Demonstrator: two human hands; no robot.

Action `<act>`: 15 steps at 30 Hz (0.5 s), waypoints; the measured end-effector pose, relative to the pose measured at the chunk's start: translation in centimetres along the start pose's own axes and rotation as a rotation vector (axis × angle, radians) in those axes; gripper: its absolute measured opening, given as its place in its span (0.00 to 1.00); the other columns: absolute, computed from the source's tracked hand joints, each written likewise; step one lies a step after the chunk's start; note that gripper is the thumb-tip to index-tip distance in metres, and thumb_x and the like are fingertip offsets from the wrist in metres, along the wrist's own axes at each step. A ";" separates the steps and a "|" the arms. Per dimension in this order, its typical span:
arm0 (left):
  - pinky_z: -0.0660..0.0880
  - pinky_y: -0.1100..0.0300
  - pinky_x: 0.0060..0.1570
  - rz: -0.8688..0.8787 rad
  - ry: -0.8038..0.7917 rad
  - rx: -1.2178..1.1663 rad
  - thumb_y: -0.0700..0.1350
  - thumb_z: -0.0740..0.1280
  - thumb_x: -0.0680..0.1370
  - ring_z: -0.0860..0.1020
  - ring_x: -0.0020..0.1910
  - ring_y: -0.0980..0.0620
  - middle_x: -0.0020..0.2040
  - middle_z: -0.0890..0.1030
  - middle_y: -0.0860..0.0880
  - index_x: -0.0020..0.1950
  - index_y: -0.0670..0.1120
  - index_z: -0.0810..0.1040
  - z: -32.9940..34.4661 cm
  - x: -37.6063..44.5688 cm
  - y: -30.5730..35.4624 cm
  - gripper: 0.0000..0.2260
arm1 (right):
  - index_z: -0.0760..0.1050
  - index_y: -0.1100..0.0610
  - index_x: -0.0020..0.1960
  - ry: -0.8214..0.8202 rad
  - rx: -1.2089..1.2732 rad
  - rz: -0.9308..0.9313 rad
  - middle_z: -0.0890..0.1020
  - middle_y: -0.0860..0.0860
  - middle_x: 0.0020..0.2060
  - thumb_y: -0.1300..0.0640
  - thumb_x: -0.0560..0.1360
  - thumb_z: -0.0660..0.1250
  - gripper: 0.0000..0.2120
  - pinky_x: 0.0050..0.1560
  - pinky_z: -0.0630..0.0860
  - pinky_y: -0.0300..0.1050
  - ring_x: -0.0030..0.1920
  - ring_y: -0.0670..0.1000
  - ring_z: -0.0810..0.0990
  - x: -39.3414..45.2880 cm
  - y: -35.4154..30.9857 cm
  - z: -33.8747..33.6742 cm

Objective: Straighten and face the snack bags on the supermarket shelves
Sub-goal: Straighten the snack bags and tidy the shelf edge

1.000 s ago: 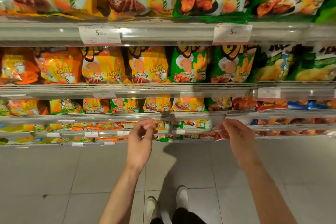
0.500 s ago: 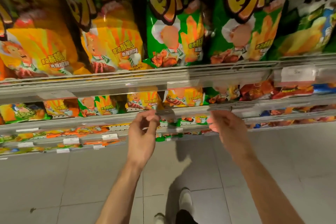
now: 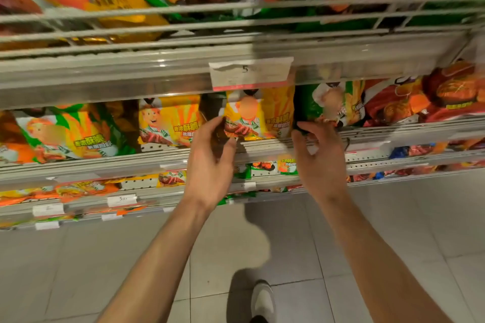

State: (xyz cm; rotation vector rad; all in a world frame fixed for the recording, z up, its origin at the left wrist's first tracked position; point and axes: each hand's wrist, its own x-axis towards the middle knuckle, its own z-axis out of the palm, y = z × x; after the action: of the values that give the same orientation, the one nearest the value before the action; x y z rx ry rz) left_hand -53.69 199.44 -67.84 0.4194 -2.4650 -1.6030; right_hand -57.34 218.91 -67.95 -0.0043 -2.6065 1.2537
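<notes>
My left hand (image 3: pixel 210 162) pinches the lower left corner of the yellow bag (image 3: pixel 258 115) on the middle shelf (image 3: pixel 265 145); my right hand (image 3: pixel 319 157) curls its fingers at the bag's right edge, against a green bag (image 3: pixel 326 102), though I cannot tell whether it grips; a price tag (image 3: pixel 250 73) on the rail above overhangs the bag's top; another yellow bag (image 3: pixel 168 123) stands just left, red bags (image 3: pixel 425 97) further right; below, grey floor tiles (image 3: pixel 65 270) and one white shoe (image 3: pixel 263 301).

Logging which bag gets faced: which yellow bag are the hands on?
The yellow bag under the price tag, between left hand and right hand; its yellow neighbour is untouched.
</notes>
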 end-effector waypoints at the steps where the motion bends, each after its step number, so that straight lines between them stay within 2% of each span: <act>1: 0.70 0.66 0.68 -0.004 -0.006 -0.008 0.46 0.67 0.83 0.73 0.70 0.56 0.72 0.73 0.53 0.76 0.54 0.68 0.4 0.4 -0.2 0.22 | 0.82 0.59 0.60 0.041 -0.077 -0.058 0.84 0.55 0.55 0.55 0.80 0.71 0.12 0.56 0.73 0.45 0.55 0.56 0.79 0.2 0.0 0.4; 3: 0.67 0.55 0.75 -0.011 -0.019 0.002 0.48 0.66 0.83 0.69 0.75 0.55 0.76 0.70 0.53 0.80 0.53 0.64 1.3 1.2 -0.3 0.25 | 0.81 0.58 0.63 0.050 -0.160 -0.097 0.84 0.54 0.57 0.51 0.80 0.70 0.16 0.56 0.72 0.49 0.58 0.58 0.77 0.8 -0.3 1.1; 4: 0.66 0.54 0.76 -0.015 -0.025 0.020 0.49 0.66 0.83 0.67 0.76 0.56 0.77 0.69 0.53 0.81 0.53 0.62 1.7 1.5 -0.2 0.27 | 0.79 0.57 0.66 0.021 -0.190 -0.085 0.84 0.54 0.59 0.49 0.80 0.69 0.18 0.58 0.72 0.52 0.60 0.59 0.76 1.2 -0.5 1.4; 6: 0.66 0.63 0.73 -0.024 -0.025 0.053 0.51 0.65 0.83 0.68 0.73 0.62 0.76 0.70 0.57 0.82 0.53 0.59 2.5 2.0 0.0 0.29 | 0.75 0.56 0.72 -0.046 -0.256 -0.027 0.82 0.55 0.62 0.46 0.80 0.67 0.24 0.62 0.67 0.54 0.64 0.60 0.75 1.7 -0.9 1.9; 8: 0.66 0.77 0.60 -0.022 -0.003 0.048 0.51 0.65 0.83 0.72 0.60 0.73 0.65 0.74 0.66 0.82 0.52 0.60 2.8 2.4 0.3 0.28 | 0.72 0.54 0.74 -0.092 -0.260 0.018 0.81 0.55 0.64 0.46 0.80 0.67 0.25 0.62 0.64 0.53 0.65 0.59 0.74 2.1 -1.4 2.4; 9: 0.66 0.80 0.56 -0.027 0.006 0.028 0.50 0.66 0.83 0.73 0.56 0.74 0.61 0.74 0.68 0.81 0.50 0.61 2.9 2.4 0.4 0.27 | 0.73 0.53 0.74 -0.107 -0.233 0.024 0.82 0.54 0.63 0.46 0.81 0.66 0.24 0.63 0.64 0.52 0.64 0.58 0.74 2.2 -1.6 2.5; 10: 0.67 0.79 0.58 -0.036 0.013 0.010 0.49 0.66 0.83 0.74 0.56 0.73 0.61 0.75 0.67 0.81 0.50 0.62 2.9 2.4 0.6 0.27 | 0.74 0.52 0.72 -0.118 -0.178 0.027 0.83 0.52 0.61 0.47 0.81 0.66 0.22 0.65 0.66 0.52 0.63 0.57 0.76 2.4 -1.7 2.4; 13: 0.67 0.68 0.69 -0.039 0.019 -0.007 0.50 0.66 0.84 0.72 0.68 0.63 0.74 0.72 0.55 0.81 0.52 0.64 2.5 2.0 1.1 0.26 | 0.76 0.54 0.70 -0.141 0.143 0.083 0.84 0.52 0.57 0.50 0.81 0.67 0.18 0.63 0.77 0.58 0.58 0.54 0.82 3.1 -2.1 1.7; 15: 0.67 0.63 0.73 -0.036 0.031 -0.045 0.50 0.66 0.84 0.71 0.72 0.58 0.75 0.71 0.53 0.80 0.52 0.65 2.2 1.6 1.4 0.25 | 0.76 0.56 0.70 -0.144 0.293 0.123 0.85 0.53 0.58 0.51 0.82 0.67 0.19 0.62 0.80 0.56 0.59 0.53 0.83 3.5 -2.3 1.2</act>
State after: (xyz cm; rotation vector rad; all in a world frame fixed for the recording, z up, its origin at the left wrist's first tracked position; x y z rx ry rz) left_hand -55.99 201.34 -67.49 0.4810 -2.4071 -1.6497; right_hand -60.75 216.90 -66.12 -0.0225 -2.5459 1.7291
